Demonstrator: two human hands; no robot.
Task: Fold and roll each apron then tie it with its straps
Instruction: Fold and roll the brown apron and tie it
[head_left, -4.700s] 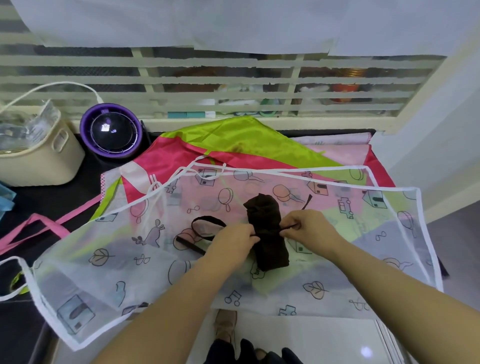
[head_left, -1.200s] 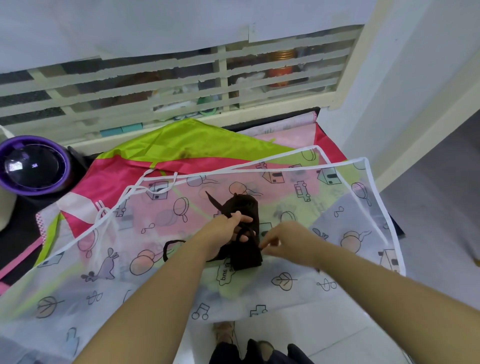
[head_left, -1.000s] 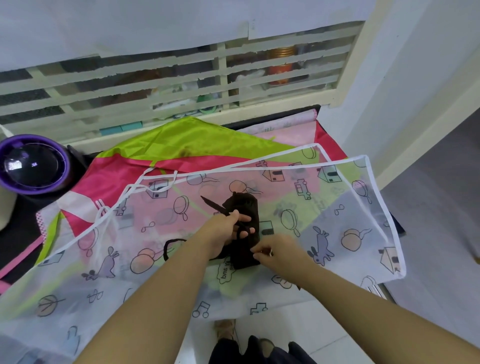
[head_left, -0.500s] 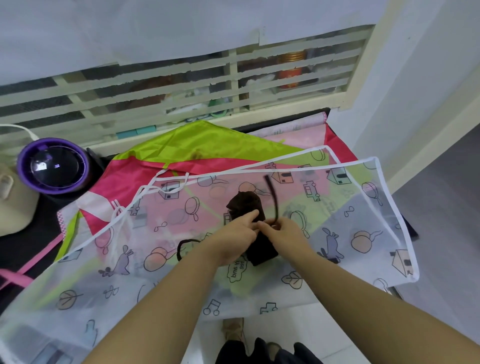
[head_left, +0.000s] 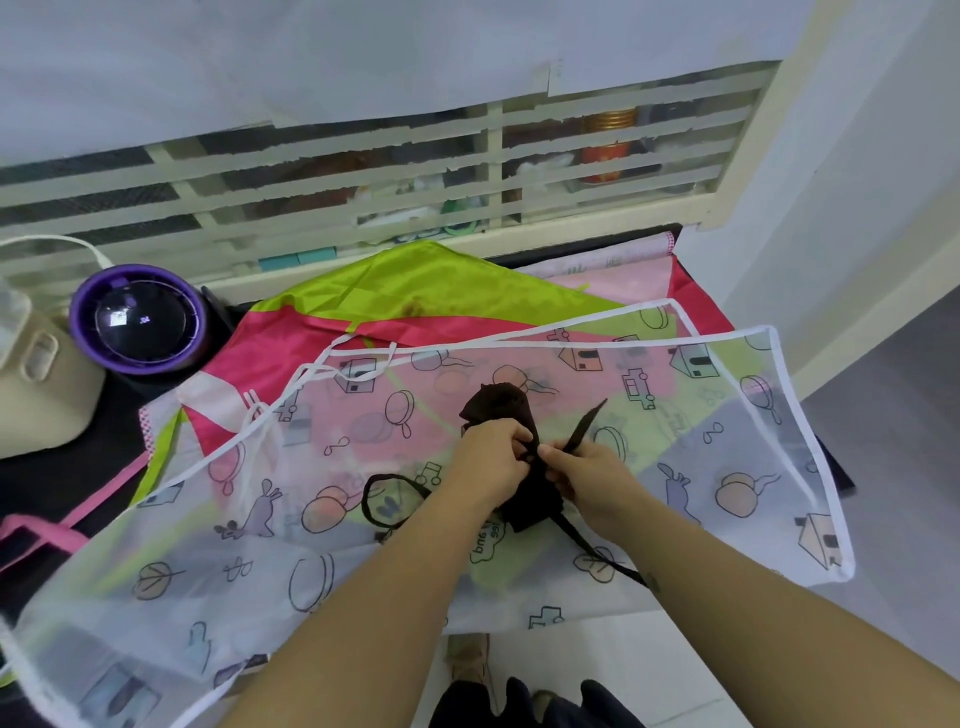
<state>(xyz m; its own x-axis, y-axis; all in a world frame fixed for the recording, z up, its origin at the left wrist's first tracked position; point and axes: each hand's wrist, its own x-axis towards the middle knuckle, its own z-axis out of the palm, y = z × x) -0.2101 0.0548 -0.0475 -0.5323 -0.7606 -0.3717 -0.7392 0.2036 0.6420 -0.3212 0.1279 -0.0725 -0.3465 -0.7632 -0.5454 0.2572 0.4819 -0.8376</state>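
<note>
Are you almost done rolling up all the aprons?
Not yet. The dark apron is already rolled. The left hand and right hand pinch its straps at the middle, tying not finished. The see-through printed apron and pink-and-green apron underneath lie flat, unrolled.

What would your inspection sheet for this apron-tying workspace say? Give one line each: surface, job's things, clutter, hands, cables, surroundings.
Surface: black tabletop, mostly under cloth.
Job's things: dark brown rolled apron lies on sheer white printed apron; pink-and-green satin apron beneath.
Clutter: purple round domed device; cream plastic basket.
Hands: left hand and right hand both pinch the roll's dark strap.
Cables: white cable arcs above the basket.
Surroundings: cream slatted window grille; white wall on the right.
</note>
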